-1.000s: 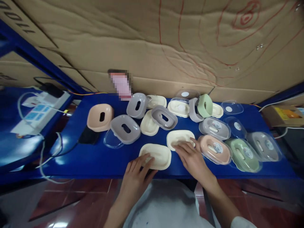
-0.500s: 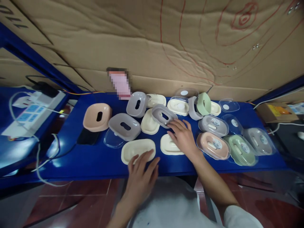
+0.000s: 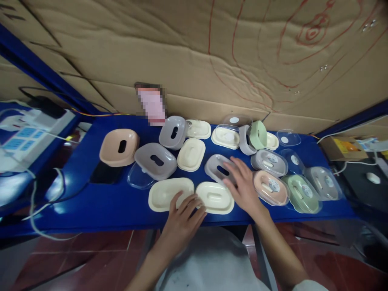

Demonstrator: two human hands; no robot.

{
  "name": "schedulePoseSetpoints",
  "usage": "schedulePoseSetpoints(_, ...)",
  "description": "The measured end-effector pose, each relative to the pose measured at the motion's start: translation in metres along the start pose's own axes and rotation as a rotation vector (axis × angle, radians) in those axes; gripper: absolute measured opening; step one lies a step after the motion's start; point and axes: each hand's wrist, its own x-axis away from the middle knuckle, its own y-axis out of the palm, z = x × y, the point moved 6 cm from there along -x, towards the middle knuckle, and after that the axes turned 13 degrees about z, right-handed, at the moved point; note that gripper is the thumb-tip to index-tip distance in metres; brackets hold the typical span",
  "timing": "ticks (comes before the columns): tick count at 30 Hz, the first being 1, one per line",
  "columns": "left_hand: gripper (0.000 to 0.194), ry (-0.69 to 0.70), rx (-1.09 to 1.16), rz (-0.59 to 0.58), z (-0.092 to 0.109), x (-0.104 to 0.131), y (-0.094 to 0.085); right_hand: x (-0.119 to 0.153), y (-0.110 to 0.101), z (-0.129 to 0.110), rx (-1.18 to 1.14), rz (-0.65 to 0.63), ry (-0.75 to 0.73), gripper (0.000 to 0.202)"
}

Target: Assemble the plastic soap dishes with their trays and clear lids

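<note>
My right hand grips the right end of a grey oval plastic cover with a slot, fingers on the far side and thumb on the near side. A cream oval tray with a raised middle lies just in front of it. My left hand is open, its fingers slightly bent and apart. Its fingertips are over the left end of that tray and beside a second cream tray; contact is unclear. Behind these lies another cream piece.
Grey covers and a peach cover stand on the left of the blue table. Several peach, green and grey boxes with clear lids sit at the right. A cardboard wall rises behind. Cables and a power strip are at far left.
My right hand has moved the grey cover toward me and right, off the cream piece. The raised-middle tray has shifted nearer and left, beside the other tray. My left hand has moved slightly right.
</note>
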Motion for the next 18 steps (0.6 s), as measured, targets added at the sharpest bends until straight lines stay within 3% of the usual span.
schedulePoseSetpoints(2, 0.009, -0.018, -0.004, 0.012, -0.001, 0.001, -0.002, 0.003, 0.009, -0.01, 0.073, -0.121, -0.13, 0.047)
schedulePoseSetpoints(5, 0.014, -0.014, -0.021, 0.019, -0.002, 0.001, -0.002, 0.01, 0.008, -0.021, 0.076, -0.193, -0.23, 0.044)
schedulePoseSetpoints(10, 0.039, 0.019, -0.116, 0.055, -0.008, 0.001, -0.004, 0.041, 0.0, -0.045, 0.013, -0.316, -0.385, 0.044)
schedulePoseSetpoints(12, 0.045, 0.032, -0.154, 0.041, -0.009, 0.0, -0.004, 0.052, 0.002, -0.051, 0.012, -0.339, -0.427, 0.044)
schedulePoseSetpoints(18, 0.037, 0.034, -0.148, -0.062, -0.008, -0.001, -0.002, 0.058, 0.011, -0.044, 0.0, -0.329, -0.483, 0.045)
